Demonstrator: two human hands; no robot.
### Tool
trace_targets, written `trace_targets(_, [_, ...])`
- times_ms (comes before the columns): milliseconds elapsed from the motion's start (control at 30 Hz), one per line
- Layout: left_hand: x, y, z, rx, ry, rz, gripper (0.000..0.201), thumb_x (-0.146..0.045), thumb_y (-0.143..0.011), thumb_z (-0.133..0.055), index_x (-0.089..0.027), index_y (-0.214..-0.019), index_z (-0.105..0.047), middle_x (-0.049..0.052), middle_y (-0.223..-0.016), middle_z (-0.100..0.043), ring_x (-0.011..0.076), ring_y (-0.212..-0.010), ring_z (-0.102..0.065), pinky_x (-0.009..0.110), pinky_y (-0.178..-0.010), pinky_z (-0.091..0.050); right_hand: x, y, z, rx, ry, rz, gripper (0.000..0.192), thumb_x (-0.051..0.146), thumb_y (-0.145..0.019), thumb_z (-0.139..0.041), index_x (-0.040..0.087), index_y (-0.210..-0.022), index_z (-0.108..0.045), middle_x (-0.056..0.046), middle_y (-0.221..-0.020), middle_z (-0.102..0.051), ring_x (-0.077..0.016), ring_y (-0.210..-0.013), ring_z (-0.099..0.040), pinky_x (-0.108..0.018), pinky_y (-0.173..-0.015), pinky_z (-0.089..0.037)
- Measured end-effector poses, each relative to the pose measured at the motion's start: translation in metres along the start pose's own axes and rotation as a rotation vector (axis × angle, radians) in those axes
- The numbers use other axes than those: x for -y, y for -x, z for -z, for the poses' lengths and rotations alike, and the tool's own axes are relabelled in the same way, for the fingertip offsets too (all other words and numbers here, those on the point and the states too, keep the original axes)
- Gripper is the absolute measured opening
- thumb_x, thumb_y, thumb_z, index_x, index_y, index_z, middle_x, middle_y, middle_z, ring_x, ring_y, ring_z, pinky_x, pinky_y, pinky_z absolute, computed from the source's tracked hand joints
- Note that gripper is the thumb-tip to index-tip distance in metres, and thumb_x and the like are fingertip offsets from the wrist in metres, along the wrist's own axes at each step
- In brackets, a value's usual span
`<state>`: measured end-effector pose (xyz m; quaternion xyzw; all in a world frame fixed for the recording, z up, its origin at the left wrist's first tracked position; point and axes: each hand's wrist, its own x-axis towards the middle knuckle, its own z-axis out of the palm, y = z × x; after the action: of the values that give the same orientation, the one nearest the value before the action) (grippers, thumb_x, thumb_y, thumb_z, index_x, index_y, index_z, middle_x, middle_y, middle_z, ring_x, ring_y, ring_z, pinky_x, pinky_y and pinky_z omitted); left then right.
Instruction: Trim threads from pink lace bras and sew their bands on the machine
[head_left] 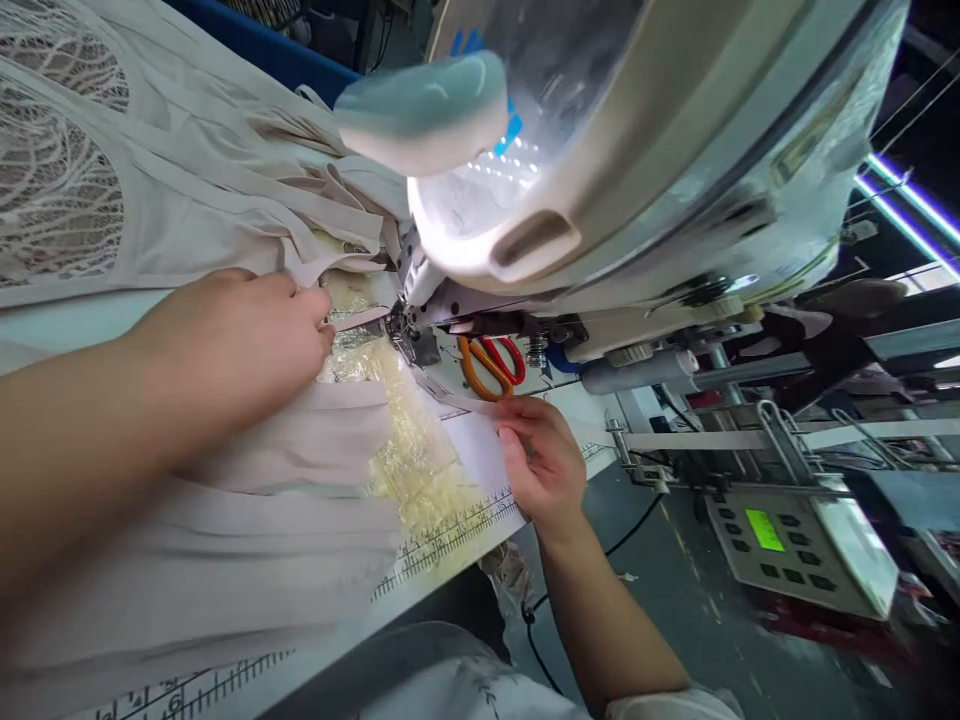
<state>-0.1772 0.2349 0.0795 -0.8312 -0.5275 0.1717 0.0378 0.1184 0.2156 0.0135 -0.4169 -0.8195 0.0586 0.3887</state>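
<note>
The beige fabric [285, 470] lies across the desk [487, 455], its seam running straight toward the sewing machine's presser foot [405, 345]. The left hand [247, 340] rests flat, fingers curled, pinning cloth just beside the foot, the nearer of the two. The right hand [536, 455] pinches a thin fabric strip [457, 400] feeding in from the right. Orange-handled scissors [491, 365] lie behind, with a workshop floor beyond.

Garment factory floor, sewing station. Industrial sewing machine [600, 150] with control panel [780, 535], beige fabric [225, 200] piled on the counter [465, 560], printed ruler strip [450, 535] along its edge, scissors [491, 365], more machine frames behind.
</note>
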Motion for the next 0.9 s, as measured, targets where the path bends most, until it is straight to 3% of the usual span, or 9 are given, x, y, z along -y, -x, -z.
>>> trace_targets(167, [0.003,0.004,-0.003,-0.040,-0.048,0.003,0.038,0.002,-0.072,-0.044,-0.009,-0.098,-0.068,0.007,-0.079,-0.048,0.0214,-0.082,-0.054,0.039,-0.075,-0.047,0.000,-0.001,-0.001,-0.006,0.032,0.003,0.012,0.014,-0.084,-0.054,0.023,-0.086,-0.062,-0.007,-0.096,-0.064,-0.0221,-0.093,-0.061,-0.044,-0.078,-0.054])
trace_targets(333, [0.005,0.008,-0.007,0.019,-0.049,-0.011,0.033,0.001,-0.070,-0.049,-0.011,-0.093,-0.069,0.005,-0.076,-0.048,0.0166,-0.071,-0.051,0.032,-0.064,-0.047,-0.002,0.000,-0.001,-0.012,0.016,0.011,0.013,0.013,-0.083,-0.054,0.022,-0.086,-0.062,-0.007,-0.096,-0.063,-0.0219,-0.093,-0.061,-0.044,-0.079,-0.054])
trace_targets(533, [0.003,0.011,-0.007,-0.020,-0.030,-0.014,0.038,0.003,-0.073,-0.043,-0.015,-0.095,-0.069,0.006,-0.076,-0.049,0.0212,-0.070,-0.053,0.033,-0.057,-0.043,0.002,-0.001,-0.001,-0.015,-0.002,0.012,0.015,0.010,-0.082,-0.055,0.021,-0.086,-0.063,-0.007,-0.095,-0.063,-0.0208,-0.092,-0.060,-0.041,-0.078,-0.053])
trace_targets(800, [0.000,0.013,-0.005,-0.035,-0.073,-0.015,0.037,0.004,-0.072,-0.042,-0.015,-0.091,-0.068,0.006,-0.077,-0.051,0.0182,-0.068,-0.051,0.029,-0.055,-0.038,0.003,-0.002,-0.001,-0.044,0.031,0.046,0.014,0.010,-0.083,-0.054,0.021,-0.085,-0.062,-0.007,-0.093,-0.064,-0.0205,-0.090,-0.062,-0.039,-0.077,-0.054])
trace_targets(900, [-0.001,0.013,-0.003,0.000,-0.005,0.026,0.036,0.003,-0.072,-0.041,-0.015,-0.089,-0.067,0.006,-0.079,-0.054,0.0176,-0.066,-0.052,0.029,-0.054,-0.036,0.024,-0.008,0.002,0.069,0.031,0.113,0.015,0.011,-0.085,-0.053,0.021,-0.091,-0.062,-0.007,-0.093,-0.067,-0.0188,-0.091,-0.063,-0.034,-0.077,-0.055])
